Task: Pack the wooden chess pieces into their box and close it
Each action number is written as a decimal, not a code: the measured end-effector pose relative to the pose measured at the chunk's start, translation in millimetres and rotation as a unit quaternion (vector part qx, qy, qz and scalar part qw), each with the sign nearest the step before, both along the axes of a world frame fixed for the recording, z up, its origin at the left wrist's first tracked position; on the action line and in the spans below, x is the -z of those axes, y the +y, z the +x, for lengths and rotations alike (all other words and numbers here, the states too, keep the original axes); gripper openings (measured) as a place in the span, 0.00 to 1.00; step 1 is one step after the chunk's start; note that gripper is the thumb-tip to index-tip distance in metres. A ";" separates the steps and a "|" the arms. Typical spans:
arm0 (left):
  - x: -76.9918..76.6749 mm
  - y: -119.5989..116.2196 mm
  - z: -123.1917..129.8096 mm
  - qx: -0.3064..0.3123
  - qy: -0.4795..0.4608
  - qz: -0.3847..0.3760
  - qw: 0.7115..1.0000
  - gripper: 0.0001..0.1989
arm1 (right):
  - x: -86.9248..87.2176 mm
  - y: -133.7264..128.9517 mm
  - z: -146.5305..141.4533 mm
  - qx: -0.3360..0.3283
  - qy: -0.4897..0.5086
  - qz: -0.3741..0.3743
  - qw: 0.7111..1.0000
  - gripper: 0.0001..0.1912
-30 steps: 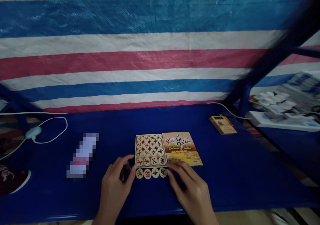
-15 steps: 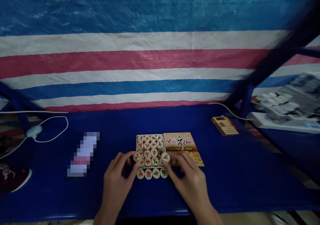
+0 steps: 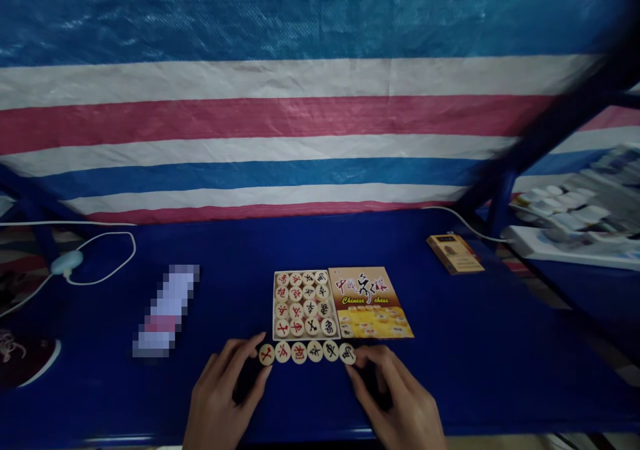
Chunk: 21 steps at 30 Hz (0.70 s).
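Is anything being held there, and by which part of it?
The left grip is at the red end piece, by its rim; the right grip is at the black end piece, likewise. Whether either is actually pinched cannot be told.

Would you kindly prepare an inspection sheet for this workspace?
Surface: blue tabletop.
Things handled: row of six round cream pieces; open white rectangular box of similar pieces; printed yellow cover.
Clutter: small yellow box, right; pixelated elongated object, left.
Hands: left hand at the row's red-marked end piece; right hand at its black-marked end piece.
Cables: thin white cable, left; second cable, right.
Surroundings: striped plastic sheet, blue frame.
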State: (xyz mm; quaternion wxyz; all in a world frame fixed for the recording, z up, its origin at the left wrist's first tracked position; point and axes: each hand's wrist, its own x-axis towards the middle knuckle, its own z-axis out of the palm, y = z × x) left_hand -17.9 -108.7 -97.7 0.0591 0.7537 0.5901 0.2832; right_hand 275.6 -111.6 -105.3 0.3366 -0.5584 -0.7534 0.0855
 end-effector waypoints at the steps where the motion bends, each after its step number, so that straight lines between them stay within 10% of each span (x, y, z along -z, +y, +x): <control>1: -0.8 0.0 0.4 -0.003 0.001 -0.002 1.000 0.20 | 0.8 -0.3 0.0 0.000 0.003 -0.002 1.000 0.06; 14: -10.7 -2.4 11.2 -0.033 -0.018 0.075 0.996 0.20 | -10.8 1.8 -0.5 -0.014 0.045 -0.034 0.998 0.04; 21: -31.5 39.1 43.6 -0.040 -0.006 0.054 0.998 0.10 | -33.8 44.9 -36.2 0.016 -0.008 0.017 1.000 0.17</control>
